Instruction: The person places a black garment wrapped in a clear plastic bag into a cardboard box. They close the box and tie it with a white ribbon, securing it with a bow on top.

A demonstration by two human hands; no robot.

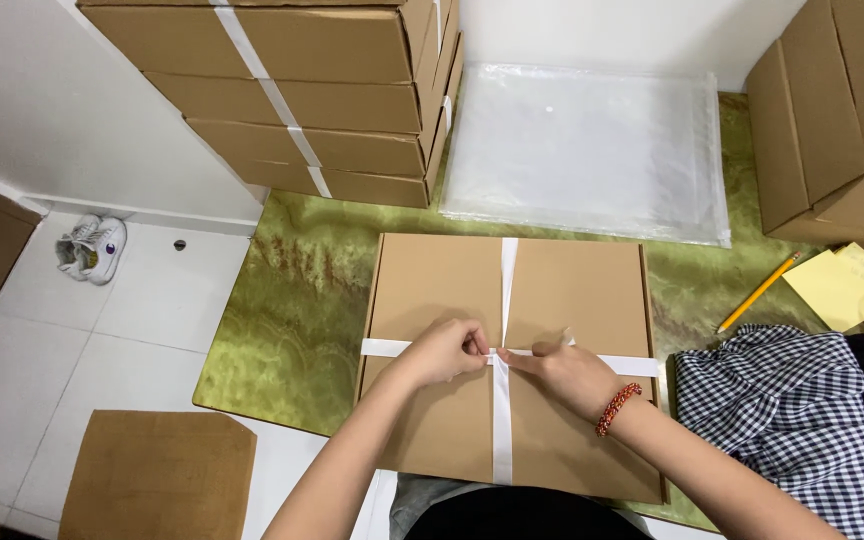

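A flat brown cardboard box (572,290) lies on a green marbled table (292,310) in front of me. White ribbon (508,270) runs across it both ways and crosses near the middle. My left hand (447,350) pinches the ribbon at the crossing. My right hand (567,375), with a red bead bracelet on the wrist, grips the ribbon from the other side, fingertips touching the left hand's.
A stack of ribbon-tied brown boxes (312,90) stands at the back left, more boxes (832,110) at the right. Clear plastic bags (592,150) lie behind the box. A pencil (758,292), yellow paper (847,285) and checked cloth (782,410) sit right. Shoes (92,248) and cardboard (157,475) are on the floor.
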